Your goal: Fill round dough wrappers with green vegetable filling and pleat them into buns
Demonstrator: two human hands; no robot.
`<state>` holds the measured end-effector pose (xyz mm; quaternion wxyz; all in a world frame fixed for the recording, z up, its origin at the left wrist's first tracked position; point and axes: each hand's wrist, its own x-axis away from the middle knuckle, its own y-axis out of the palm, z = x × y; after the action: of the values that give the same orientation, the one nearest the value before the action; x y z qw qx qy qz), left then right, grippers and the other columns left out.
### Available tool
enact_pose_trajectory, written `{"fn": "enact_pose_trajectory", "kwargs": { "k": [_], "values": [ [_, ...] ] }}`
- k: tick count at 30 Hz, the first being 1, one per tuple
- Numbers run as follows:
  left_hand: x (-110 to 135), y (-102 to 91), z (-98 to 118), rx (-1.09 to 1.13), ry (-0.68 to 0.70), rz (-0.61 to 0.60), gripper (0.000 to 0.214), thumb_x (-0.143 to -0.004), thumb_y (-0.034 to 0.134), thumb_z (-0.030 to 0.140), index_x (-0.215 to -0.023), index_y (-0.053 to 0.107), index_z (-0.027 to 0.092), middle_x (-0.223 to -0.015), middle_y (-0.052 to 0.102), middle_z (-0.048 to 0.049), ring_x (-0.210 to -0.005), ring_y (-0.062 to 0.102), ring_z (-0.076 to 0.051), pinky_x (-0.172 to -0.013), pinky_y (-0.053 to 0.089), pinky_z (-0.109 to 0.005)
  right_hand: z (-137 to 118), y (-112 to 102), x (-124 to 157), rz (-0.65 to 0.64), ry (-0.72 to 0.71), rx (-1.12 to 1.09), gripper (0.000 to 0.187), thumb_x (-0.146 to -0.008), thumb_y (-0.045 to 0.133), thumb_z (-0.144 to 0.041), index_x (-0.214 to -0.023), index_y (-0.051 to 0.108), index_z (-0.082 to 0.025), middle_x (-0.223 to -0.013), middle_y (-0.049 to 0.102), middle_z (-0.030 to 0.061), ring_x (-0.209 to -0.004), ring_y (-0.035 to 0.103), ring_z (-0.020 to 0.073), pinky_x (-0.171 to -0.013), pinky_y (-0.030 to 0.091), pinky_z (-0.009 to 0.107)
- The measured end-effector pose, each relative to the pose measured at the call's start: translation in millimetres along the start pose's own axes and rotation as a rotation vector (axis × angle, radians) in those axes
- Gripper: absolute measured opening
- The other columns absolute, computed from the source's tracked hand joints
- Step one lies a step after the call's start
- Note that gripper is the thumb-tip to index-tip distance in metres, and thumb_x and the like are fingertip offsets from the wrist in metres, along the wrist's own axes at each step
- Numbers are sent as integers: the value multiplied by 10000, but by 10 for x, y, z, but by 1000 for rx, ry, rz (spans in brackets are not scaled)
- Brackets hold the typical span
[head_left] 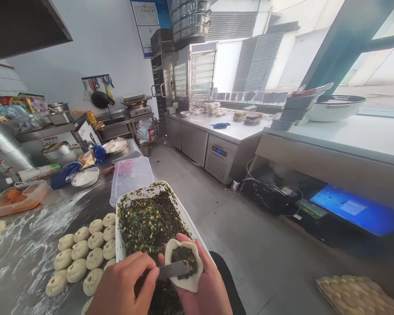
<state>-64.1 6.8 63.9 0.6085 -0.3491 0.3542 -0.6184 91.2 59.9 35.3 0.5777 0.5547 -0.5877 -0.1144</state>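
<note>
In the head view my left hand (128, 282) grips a flat metal spatula (172, 270). Its blade tip rests on dark green chopped filling (184, 253) inside a round dough wrapper (197, 280). My right hand (213, 291) cups that wrapper from below, fingers curled around its edge. Both hands are over the near end of a white rectangular tub (187, 225) of the same chopped green filling (147, 214). Just left of the tub, pleated buns (79, 250) sit in rows on the floured dark worktop (29, 258); my left hand partly hides the nearest ones.
A translucent plastic lid (131, 175) lies beyond the tub. Farther back on the worktop are a foil bowl of white powder (86, 177) and a clear container with orange contents (18, 197). Grey floor (213, 227) lies to the right, with a tray of pale rounded pieces (357, 293) low at right.
</note>
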Motion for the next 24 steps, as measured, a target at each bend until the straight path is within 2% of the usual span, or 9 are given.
{"fn": "enact_pose_trajectory", "kwargs": {
  "k": [4,6,8,10,12,15,18,21,24],
  "values": [
    [-24,17,75,61,-33,-26,314,-1070,427,353,-835,607,249,-812,670,28,-722,627,-137,-686,438,-244,-4,4,-1,20,-22,25,394,-925,717,-441,-1140,745,-113,-927,794,117,-824,714,242,-745,606,349],
    [-7,-20,69,54,-42,-23,311,-1082,396,332,-865,605,255,-831,673,31,-737,637,-138,-700,451,-240,-106,6,24,44,-23,32,394,-917,723,-397,-1182,744,-105,-967,801,121,-834,718,228,-715,604,303],
    [23,-55,18,17,-34,16,281,-1088,360,295,-987,621,273,-914,697,25,-791,669,-142,-714,474,-233,-282,9,69,65,-38,54,384,-885,737,-299,-1210,743,-94,-987,804,119,-855,733,231,-721,616,287],
    [44,-40,-65,-87,-44,2,304,-1063,350,205,-1173,617,297,-1010,720,13,-842,707,-159,-725,503,-244,-493,15,118,92,-80,75,363,-830,711,-182,-1160,754,-39,-1012,802,171,-896,756,279,-733,644,320],
    [34,50,-151,-276,-34,-126,406,-1009,363,114,-1262,614,309,-1011,725,-1,-818,729,-196,-704,527,-287,-678,18,157,132,-115,48,364,-852,632,-189,-1147,746,-7,-1087,785,240,-975,762,346,-734,672,393],
    [-38,266,-231,-501,40,-295,432,-935,384,40,-1157,675,269,-940,703,-31,-760,728,-247,-651,534,-336,-818,-2,184,212,-114,17,413,-923,526,-224,-1189,708,35,-1182,743,322,-1054,752,398,-764,692,473],
    [-120,422,-232,-500,109,-340,375,-875,429,8,-1019,689,236,-949,706,-44,-818,735,-248,-668,537,-321,-816,-66,191,245,-112,8,390,-941,491,-185,-1181,702,40,-1164,747,333,-1039,765,381,-804,695,462],
    [-133,419,-178,-461,145,-374,275,-891,478,58,-918,683,239,-896,712,-25,-760,731,-216,-654,522,-288,-793,-145,201,239,-112,-13,333,-930,497,-134,-1146,731,-38,-1075,788,259,-979,785,346,-760,708,433],
    [-71,312,-107,-422,134,-374,282,-950,470,115,-943,700,278,-876,720,-2,-756,734,-195,-651,506,-270,-809,-189,221,281,-103,-24,317,-933,504,-130,-1138,739,-71,-1028,797,231,-929,794,336,-697,715,416]
  ]
}}
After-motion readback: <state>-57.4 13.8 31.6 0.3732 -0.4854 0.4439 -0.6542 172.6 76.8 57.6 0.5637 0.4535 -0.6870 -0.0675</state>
